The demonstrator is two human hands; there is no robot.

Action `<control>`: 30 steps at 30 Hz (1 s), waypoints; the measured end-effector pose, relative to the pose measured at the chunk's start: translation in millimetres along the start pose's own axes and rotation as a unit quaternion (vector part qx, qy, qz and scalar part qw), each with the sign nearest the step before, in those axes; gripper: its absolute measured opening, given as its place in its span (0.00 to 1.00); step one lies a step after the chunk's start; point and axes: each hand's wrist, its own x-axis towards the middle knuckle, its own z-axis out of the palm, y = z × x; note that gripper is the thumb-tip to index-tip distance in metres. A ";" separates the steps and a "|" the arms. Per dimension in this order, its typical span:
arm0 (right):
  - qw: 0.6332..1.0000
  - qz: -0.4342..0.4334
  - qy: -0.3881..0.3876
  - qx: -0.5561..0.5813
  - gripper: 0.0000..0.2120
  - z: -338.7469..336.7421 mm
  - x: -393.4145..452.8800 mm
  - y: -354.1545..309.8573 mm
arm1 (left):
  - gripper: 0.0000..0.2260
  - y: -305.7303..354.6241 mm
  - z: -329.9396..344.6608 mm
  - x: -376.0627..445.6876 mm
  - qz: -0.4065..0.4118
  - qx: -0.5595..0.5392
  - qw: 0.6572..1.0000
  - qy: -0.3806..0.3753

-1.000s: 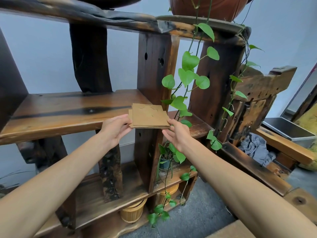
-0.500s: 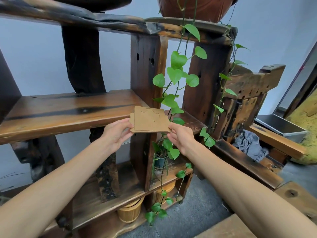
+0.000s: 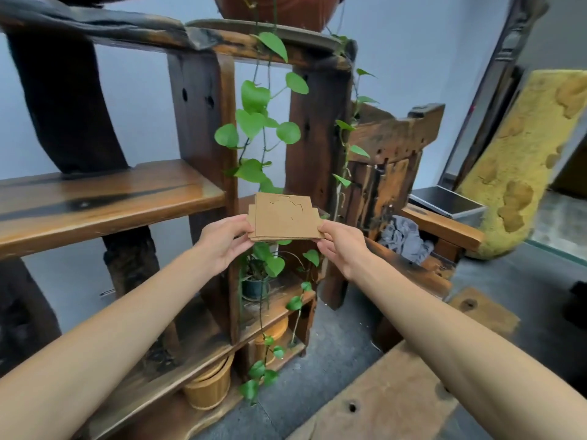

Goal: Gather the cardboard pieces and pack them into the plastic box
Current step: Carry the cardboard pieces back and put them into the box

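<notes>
A flat stack of brown cardboard pieces (image 3: 286, 217) is held level in mid-air in front of a dark wooden shelf unit. My left hand (image 3: 224, 241) pinches the stack's left edge and my right hand (image 3: 341, 244) pinches its right front corner. The top piece has curved cut lines in it. A grey box with a dark inside (image 3: 448, 204) rests on a wooden bench at the right, behind and apart from the stack; whether it is the plastic box I cannot tell.
The wooden shelf (image 3: 104, 201) runs to the left at hand height. A trailing green vine (image 3: 254, 122) hangs just behind the stack. A grey cloth (image 3: 403, 239) lies on the bench. Wooden buckets (image 3: 209, 389) stand below. A plank (image 3: 390, 398) lies near my right forearm.
Both hands have carried the cardboard stack away from the shelf and slightly rightward. The view has turned to the right, bringing the grey box and yellow slab further into sight.
</notes>
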 end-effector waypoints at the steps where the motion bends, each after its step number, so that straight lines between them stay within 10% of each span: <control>1: 1.000 0.000 0.009 -0.001 0.08 -8.8 -3.0 0.1 | 0.16 -4.7 6.3 -1.0 -0.004 0.004 1.000 -0.006; 30: 0.953 -0.005 0.303 0.014 0.08 -300.0 -208.9 13.8 | 0.15 -182.5 220.4 -130.8 -0.169 0.165 0.940 -0.245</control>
